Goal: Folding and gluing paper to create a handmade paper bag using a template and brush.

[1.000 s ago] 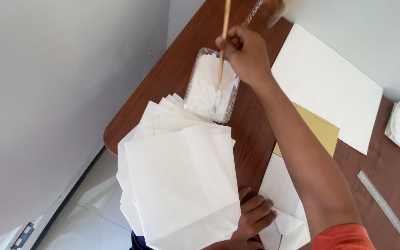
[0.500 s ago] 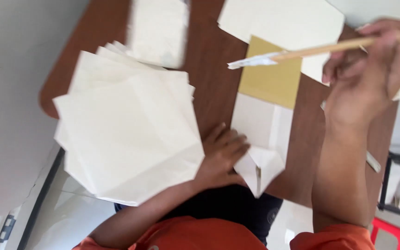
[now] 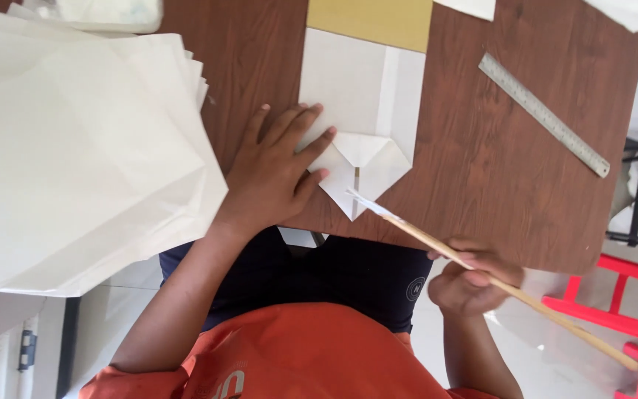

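Paper bag (image 3: 363,111), white and half-folded, lies flat on the brown table (image 3: 496,162) with its pointed bottom flaps just past the left hand's fingertips. That left hand (image 3: 278,174) is spread open, palm down, pinning the bag's near edge. The right hand (image 3: 470,281) is closed around a long wooden-handled brush (image 3: 474,262), holding it near the middle, and the whitish tip sits right at the point of the folded flaps.

Stuff that could go sideways, in my opinion:

- The brush tip looks loaded with something pale, probably paste. If it wanders off the flap it'll smear the table, or glue the bag down to the wood.
- The left hand only covers one side of the fold. The flap on the side toward the right hand looks loose, so a firm stroke could lift or skew it.
- Fingertips are really close to where the brush lands, so sticky fingers and smudges are likely.
- The big stack of white sheets (image 3: 75,148) sits right against the left wrist and overhangs the table edge; an elbow nudge could slide it off.
- The metal ruler (image 3: 544,114) lies beyond the right hand, well apart, probably fine.
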